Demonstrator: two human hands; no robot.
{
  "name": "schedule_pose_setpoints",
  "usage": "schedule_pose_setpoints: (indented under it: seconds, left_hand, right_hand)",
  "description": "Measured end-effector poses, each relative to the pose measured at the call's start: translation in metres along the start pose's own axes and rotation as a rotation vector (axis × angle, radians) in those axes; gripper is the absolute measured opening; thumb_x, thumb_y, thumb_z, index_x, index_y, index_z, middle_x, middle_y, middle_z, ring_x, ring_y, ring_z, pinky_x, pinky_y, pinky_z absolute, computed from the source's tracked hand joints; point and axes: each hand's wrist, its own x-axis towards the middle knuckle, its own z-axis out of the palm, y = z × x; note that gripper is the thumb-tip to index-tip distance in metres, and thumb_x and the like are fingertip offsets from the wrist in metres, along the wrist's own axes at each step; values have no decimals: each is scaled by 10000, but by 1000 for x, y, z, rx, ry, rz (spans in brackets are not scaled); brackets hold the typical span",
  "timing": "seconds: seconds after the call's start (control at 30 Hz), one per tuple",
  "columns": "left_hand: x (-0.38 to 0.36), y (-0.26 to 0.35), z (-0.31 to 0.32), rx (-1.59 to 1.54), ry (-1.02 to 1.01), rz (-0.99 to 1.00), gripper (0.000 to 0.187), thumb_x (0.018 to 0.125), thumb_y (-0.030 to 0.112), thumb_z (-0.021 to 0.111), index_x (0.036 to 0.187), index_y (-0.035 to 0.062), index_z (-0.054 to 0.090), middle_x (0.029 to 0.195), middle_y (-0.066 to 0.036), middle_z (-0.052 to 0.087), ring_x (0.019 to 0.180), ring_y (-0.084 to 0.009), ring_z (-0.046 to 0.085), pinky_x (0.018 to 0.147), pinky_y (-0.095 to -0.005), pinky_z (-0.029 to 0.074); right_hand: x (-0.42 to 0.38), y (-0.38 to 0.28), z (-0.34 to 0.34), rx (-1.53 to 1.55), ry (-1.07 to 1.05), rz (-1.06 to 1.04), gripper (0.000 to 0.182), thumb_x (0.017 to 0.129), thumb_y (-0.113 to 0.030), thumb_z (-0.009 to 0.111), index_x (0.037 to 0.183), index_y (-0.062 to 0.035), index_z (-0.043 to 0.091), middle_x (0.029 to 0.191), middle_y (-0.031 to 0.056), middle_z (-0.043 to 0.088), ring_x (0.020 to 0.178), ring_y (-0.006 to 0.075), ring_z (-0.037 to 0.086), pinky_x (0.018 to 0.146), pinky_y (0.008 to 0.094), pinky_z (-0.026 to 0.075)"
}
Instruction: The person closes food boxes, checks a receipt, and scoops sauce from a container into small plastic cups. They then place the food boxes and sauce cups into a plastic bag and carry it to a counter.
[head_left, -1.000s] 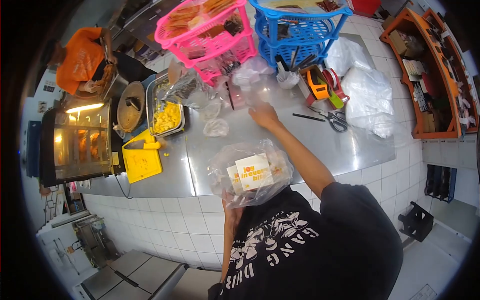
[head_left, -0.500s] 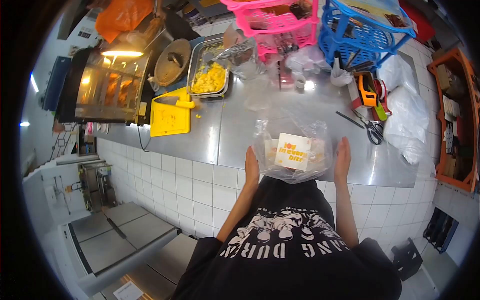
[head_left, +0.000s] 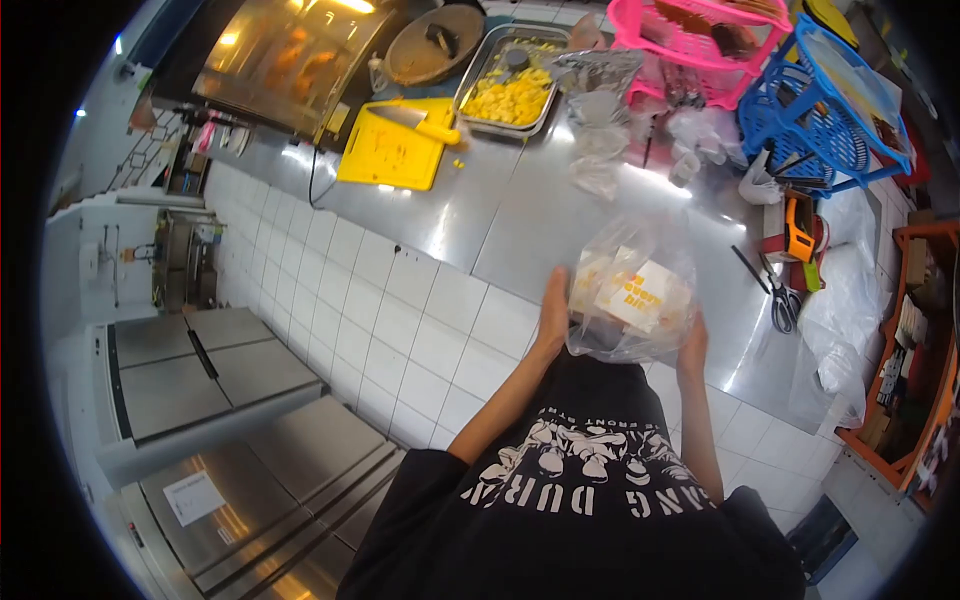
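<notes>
A clear plastic bag [head_left: 625, 315] with a white card [head_left: 640, 295] bearing orange lettering sits at the near edge of the steel table [head_left: 450, 225]. My left hand [head_left: 553, 305] is at the bag's left side, fingers extended. At its right side is my right hand [head_left: 693, 345], partly behind the plastic, its fingers hard to make out. Whether either palm presses on the bag is not clear.
A yellow cutting board [head_left: 390, 150] with a knife, a tray of yellow pieces [head_left: 510, 98] and a glass-fronted cabinet [head_left: 290, 65] stand left. Pink [head_left: 700, 40] and blue racks [head_left: 820, 110] are at the back right, black scissors [head_left: 783, 305] nearer.
The view has turned and shifted left. Both hands have come closer to the bag's sides, and the bag looks narrower and more gathered, with its card tilted.
</notes>
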Motion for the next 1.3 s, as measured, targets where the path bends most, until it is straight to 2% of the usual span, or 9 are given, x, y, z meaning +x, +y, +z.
schedule_pose_setpoints:
  seconds: [0.3,0.5,0.7,0.83,0.93,0.97,1.03,1.1,1.3]
  left_hand:
    - [-22,7,7,42,-88,19,683,1010,502,371,1386,-67,415,1432,-179,421,1313,-246,396,1093,-331,289]
    - [-63,-55,0,331,382,333,712,970,541,435,1369,-49,436,1348,-233,509,1289,-325,459,1083,-356,327]
    - [-137,-148,-119,557,-543,-57,510,948,453,556,1183,2,601,1102,-176,662,1022,-283,631,917,-370,468]
    - [-197,-255,-254,790,-112,-64,506,904,452,591,1041,-30,664,1066,-216,669,982,-327,654,877,-398,500]
    - [-277,-390,-396,671,377,-246,361,923,307,542,847,-31,642,789,-231,660,741,-369,649,612,-518,489]
    - [-324,-420,-439,1377,296,330,363,907,296,525,754,-20,618,708,-245,637,675,-397,623,573,-536,458]
    - [-393,-411,-469,1084,559,-260,456,883,381,526,735,-37,629,781,-297,640,784,-459,630,739,-525,493]
    - [-454,-384,-477,1003,589,-411,494,900,396,479,814,-51,670,867,-301,645,879,-476,630,799,-522,479]
    - [-505,-460,-511,1215,615,-321,427,948,297,445,824,-40,676,891,-258,664,865,-438,630,792,-509,501]
  right_hand:
    - [-17,-26,5,192,-48,33,600,1035,-393,358,1412,72,374,1462,171,418,1367,267,382,1137,359,272]
    - [-29,-30,-26,165,74,-36,653,997,-490,405,1402,21,388,1424,185,450,1347,256,405,1111,404,314]
    - [-105,69,-42,-366,113,-244,375,1001,-347,466,949,-16,635,781,76,619,807,189,600,702,353,456]
    - [-187,223,-46,-986,-78,-660,317,966,-285,513,805,-28,603,672,128,593,591,277,577,584,404,458]
    - [-266,254,-51,-1047,-181,-281,421,932,-333,528,703,14,593,715,202,629,713,375,622,685,468,457]
    - [-269,259,-57,-997,-85,-213,432,926,-334,527,684,20,588,691,211,618,711,380,619,685,471,454]
    - [-269,249,-70,-1045,-61,-446,426,920,-318,513,687,30,592,664,218,602,667,375,610,657,483,440]
    - [-275,231,-82,-1099,-80,-399,425,920,-305,508,689,43,585,661,211,600,625,337,582,634,470,423]
    - [-282,208,-80,-981,-100,-356,433,966,-301,455,716,36,562,732,250,590,710,430,569,666,492,427]
